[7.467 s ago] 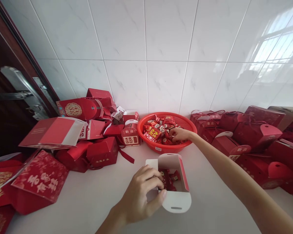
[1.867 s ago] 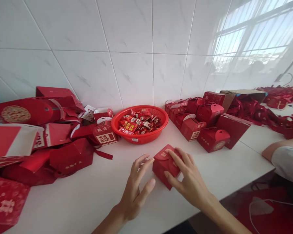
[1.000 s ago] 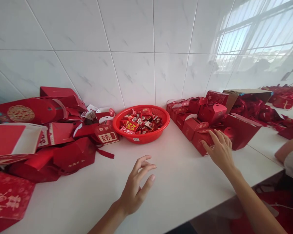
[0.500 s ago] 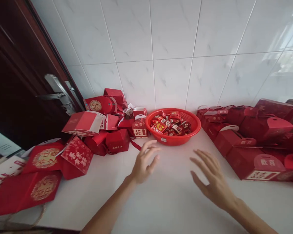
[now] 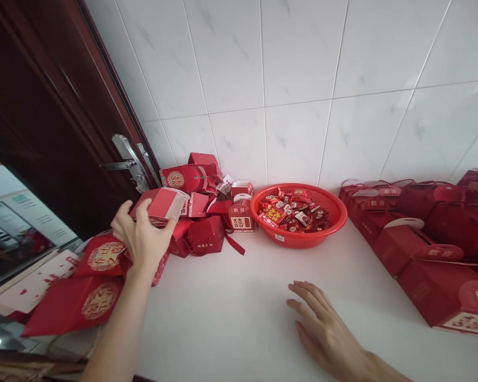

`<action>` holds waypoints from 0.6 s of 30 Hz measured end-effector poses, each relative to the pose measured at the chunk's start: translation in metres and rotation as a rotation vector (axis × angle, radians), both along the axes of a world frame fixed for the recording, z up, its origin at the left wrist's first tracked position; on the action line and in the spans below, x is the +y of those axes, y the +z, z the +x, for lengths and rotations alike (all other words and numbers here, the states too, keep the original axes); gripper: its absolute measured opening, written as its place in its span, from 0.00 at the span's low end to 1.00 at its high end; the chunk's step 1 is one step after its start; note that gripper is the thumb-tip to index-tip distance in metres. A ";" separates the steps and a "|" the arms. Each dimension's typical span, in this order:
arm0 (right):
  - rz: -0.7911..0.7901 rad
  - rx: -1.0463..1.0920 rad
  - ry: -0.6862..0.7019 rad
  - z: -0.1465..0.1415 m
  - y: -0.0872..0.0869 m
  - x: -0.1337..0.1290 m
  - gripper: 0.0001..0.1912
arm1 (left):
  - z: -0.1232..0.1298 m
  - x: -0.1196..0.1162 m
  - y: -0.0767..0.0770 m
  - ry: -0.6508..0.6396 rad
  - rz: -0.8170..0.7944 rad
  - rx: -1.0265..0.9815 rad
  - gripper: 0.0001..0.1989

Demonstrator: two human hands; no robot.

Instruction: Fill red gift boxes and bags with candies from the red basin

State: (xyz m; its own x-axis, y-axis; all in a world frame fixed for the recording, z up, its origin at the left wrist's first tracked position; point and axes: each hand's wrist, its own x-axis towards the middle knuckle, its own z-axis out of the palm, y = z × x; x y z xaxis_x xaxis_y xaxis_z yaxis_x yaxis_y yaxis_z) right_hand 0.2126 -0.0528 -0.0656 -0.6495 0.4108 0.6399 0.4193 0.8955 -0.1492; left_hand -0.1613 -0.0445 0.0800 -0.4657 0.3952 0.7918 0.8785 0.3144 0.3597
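Note:
My left hand [image 5: 143,233] is over the left pile, its fingers spread around a red box with a white edge [image 5: 162,205]; whether they grip it cannot be made out. Under and beside that hand lie a patterned red box [image 5: 160,269] and a dark red box [image 5: 206,235]. My right hand [image 5: 322,329] hovers low over the white table [image 5: 231,318], fingers apart and holding nothing. Beyond it, a red plastic basket [image 5: 298,241] holds many small wrapped sweets [image 5: 290,211].
Red boxes with handles [image 5: 430,286] are packed along the right side. Red bags with gold print [image 5: 75,305] and a white card [image 5: 35,286] lie at the left front. A dark door [image 5: 63,106] with a metal handle [image 5: 129,164] borders the left; a tiled wall stands behind.
My left hand has moved left from the middle to the box on the left pile. My right hand has come slightly nearer and left. The view has turned left.

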 end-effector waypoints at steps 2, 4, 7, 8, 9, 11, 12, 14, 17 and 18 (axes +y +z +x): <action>-0.003 0.005 -0.003 -0.001 0.001 0.000 0.19 | 0.003 0.009 0.010 0.027 -0.102 -0.020 0.31; -0.006 0.012 -0.007 -0.002 0.001 -0.001 0.19 | 0.004 0.016 0.017 0.034 -0.186 -0.035 0.28; -0.011 0.029 -0.012 -0.002 0.001 -0.002 0.19 | -0.004 0.021 0.024 0.050 -0.204 -0.061 0.23; -0.011 0.032 -0.010 -0.002 0.001 -0.002 0.19 | -0.009 0.021 0.025 0.064 -0.167 -0.073 0.23; -0.013 0.035 -0.008 -0.002 0.000 -0.002 0.20 | -0.013 0.020 0.027 0.081 -0.113 -0.085 0.22; -0.025 0.033 -0.001 -0.002 0.000 -0.001 0.20 | -0.022 0.018 0.031 0.108 0.030 -0.109 0.20; -0.033 0.032 0.002 -0.002 -0.001 -0.001 0.20 | -0.024 0.017 0.034 0.107 0.100 -0.104 0.19; -0.050 0.031 0.008 -0.002 -0.002 0.000 0.20 | -0.024 0.013 0.041 0.095 0.199 -0.057 0.18; -0.068 0.026 0.004 -0.001 -0.003 0.001 0.20 | -0.016 0.006 0.049 0.039 0.101 -0.004 0.20; -0.070 0.026 0.000 -0.001 -0.004 0.001 0.20 | -0.013 0.005 0.049 0.019 0.003 -0.015 0.25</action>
